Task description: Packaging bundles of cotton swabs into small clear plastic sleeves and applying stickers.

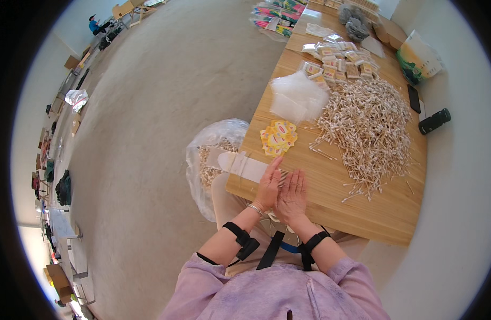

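At the table's near left corner, a small row of cotton swabs [282, 178] lies between my hands. My left hand [266, 186] stands on its edge along the left side of the swabs, fingers stretched out. On the other side, my right hand [292, 196] lies flat with its fingers extended, touching the swabs. A clear plastic bag [249, 167] extends leftward from my left hand over the table edge. Just beyond my hands sits a loose pile of yellow printed cards [279, 137]. The undersides of both palms are hidden.
A big heap of loose swabs [370, 133] covers the table's right side. Farther back lie flat clear bags [298, 96] and filled packets [336, 58]. A black cylinder [434, 121] and phone [414, 99] are by the wall. A swab-filled plastic sack [224, 130] stands left of the table.
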Motion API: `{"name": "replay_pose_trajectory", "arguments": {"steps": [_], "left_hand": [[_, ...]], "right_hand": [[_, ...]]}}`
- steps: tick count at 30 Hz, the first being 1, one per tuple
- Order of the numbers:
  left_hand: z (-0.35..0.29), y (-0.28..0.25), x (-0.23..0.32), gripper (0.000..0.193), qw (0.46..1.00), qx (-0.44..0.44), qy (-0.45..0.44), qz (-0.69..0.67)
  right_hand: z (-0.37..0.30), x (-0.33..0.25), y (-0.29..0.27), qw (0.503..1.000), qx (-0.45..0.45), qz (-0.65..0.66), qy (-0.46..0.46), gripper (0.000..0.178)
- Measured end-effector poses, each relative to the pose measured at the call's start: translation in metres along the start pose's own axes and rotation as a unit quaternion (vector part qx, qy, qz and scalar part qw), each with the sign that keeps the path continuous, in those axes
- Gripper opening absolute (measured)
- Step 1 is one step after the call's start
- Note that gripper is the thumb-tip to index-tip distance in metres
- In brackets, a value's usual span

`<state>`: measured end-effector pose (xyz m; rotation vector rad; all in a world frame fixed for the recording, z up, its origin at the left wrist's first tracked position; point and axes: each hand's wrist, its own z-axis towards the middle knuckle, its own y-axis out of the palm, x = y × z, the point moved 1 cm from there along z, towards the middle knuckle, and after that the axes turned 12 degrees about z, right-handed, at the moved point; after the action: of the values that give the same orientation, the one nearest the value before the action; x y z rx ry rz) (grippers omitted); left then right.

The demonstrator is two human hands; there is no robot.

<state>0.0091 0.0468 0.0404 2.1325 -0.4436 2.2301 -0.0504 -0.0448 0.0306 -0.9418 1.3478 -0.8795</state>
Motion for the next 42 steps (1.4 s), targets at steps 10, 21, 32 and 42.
{"name": "replay_pose_trajectory", "arguments": {"steps": [10, 21, 32, 42], "left_hand": [[0.014, -0.058, -0.013, 0.056, 0.991, 0.013, -0.053, -0.119], [0.021, -0.068, -0.018, 0.056, 0.990, -0.035, -0.056, -0.123], [0.023, -0.082, 0.000, 0.049, 0.997, -0.018, -0.006, 0.078], [0.049, -0.166, 0.014, 0.061, 0.736, -0.167, 0.173, 0.633]], "right_hand": [[0.030, -0.051, 0.023, 0.996, 0.014, 0.087, 0.017, 0.088], [0.030, -0.056, 0.017, 0.991, -0.027, 0.133, 0.010, 0.090], [0.041, -0.071, 0.031, 0.997, -0.027, 0.078, 0.007, 0.085], [0.049, -0.086, 0.020, 0.994, -0.009, 0.112, 0.008, 0.089]]}}
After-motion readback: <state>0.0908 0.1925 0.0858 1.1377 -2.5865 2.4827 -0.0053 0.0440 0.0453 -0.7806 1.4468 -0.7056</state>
